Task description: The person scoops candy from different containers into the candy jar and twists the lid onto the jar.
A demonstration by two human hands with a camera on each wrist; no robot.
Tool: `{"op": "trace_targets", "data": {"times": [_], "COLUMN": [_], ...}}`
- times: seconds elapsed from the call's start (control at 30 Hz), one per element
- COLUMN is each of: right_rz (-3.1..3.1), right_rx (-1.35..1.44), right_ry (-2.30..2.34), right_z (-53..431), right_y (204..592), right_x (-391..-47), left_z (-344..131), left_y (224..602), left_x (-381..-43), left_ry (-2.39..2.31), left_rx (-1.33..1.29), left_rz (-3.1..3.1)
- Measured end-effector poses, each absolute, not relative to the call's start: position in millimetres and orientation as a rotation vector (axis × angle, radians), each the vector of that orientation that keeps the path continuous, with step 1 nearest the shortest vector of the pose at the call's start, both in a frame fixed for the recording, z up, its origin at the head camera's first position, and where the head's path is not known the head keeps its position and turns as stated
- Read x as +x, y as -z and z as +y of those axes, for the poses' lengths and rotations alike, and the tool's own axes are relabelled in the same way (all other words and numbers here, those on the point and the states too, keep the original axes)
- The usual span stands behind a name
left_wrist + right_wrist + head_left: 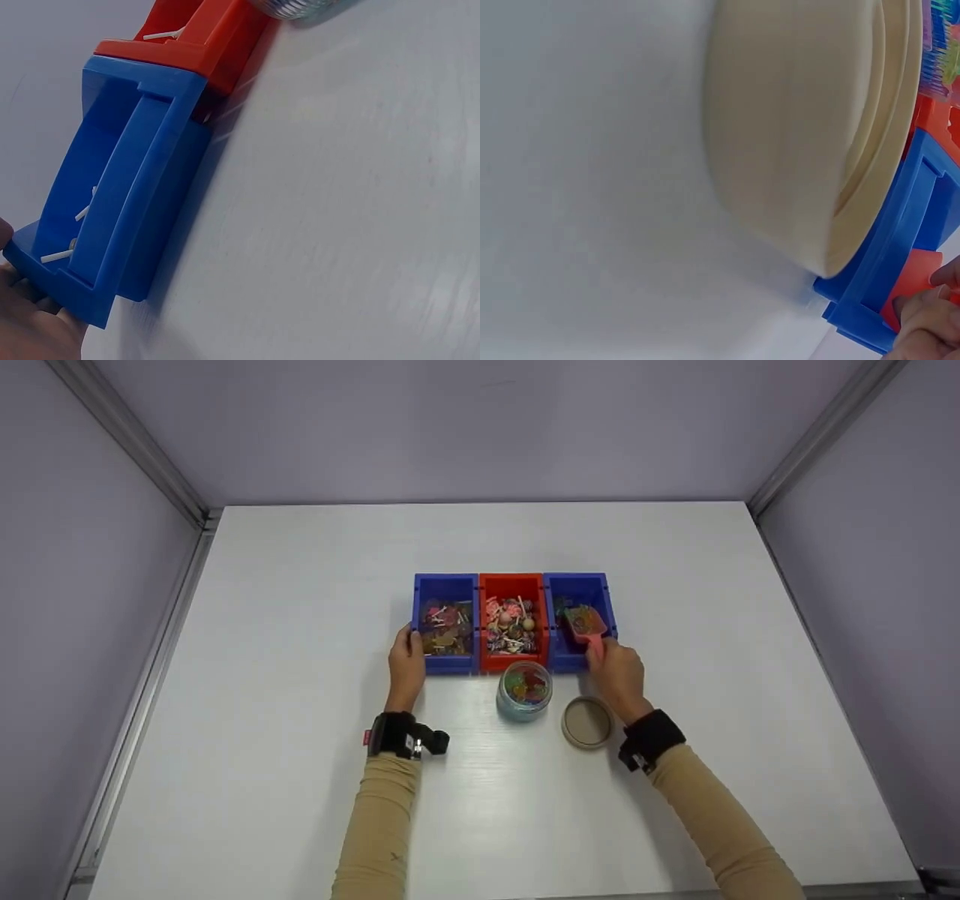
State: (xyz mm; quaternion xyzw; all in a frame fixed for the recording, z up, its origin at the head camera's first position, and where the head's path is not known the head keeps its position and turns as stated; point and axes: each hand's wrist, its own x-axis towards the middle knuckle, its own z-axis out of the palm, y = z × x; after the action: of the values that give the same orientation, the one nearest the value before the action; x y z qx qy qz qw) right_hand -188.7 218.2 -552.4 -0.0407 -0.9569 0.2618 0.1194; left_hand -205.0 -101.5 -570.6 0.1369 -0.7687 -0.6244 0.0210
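Note:
My right hand (619, 679) grips the handle of a pink scoop (596, 643) at the right blue bin (575, 662). Colourful, translucent pieces fill the scoop's bowl, and more lie in the bin beneath it. At the far side of the row, my left hand (406, 669) holds the outer wall of the left blue bin (146, 172), thumb at the rim and fingers outside. That bin contains wrapped lollipops. Between the two stands a red bin (511, 661) of lollipops with white sticks. A clear jar (523, 711) in front of it contains colourful pieces.
A beige round lid (587, 722) lies on the white table (262, 660), right of the jar and close to my right wrist. The three bins stand side by side. Grey walls (480, 435) surround the table at the back and sides.

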Motion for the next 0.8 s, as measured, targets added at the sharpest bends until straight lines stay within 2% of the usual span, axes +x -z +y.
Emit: {"op": "trace_targets", "data": {"times": [0.47, 0.8], "right_rz": [-2.773, -2.781], "right_rx": [0.048, 0.07], "right_ry": [-0.83, -0.844], "right_z": [222, 229], "right_y": [551, 545], "right_x": [-182, -176], "left_z": [-102, -101], "left_y": [572, 571], "left_x": [-206, -205], "left_ry": [1.917, 1.917], "left_rx": [0.416, 0.413], "left_rz": [-2.384, -2.391]}}
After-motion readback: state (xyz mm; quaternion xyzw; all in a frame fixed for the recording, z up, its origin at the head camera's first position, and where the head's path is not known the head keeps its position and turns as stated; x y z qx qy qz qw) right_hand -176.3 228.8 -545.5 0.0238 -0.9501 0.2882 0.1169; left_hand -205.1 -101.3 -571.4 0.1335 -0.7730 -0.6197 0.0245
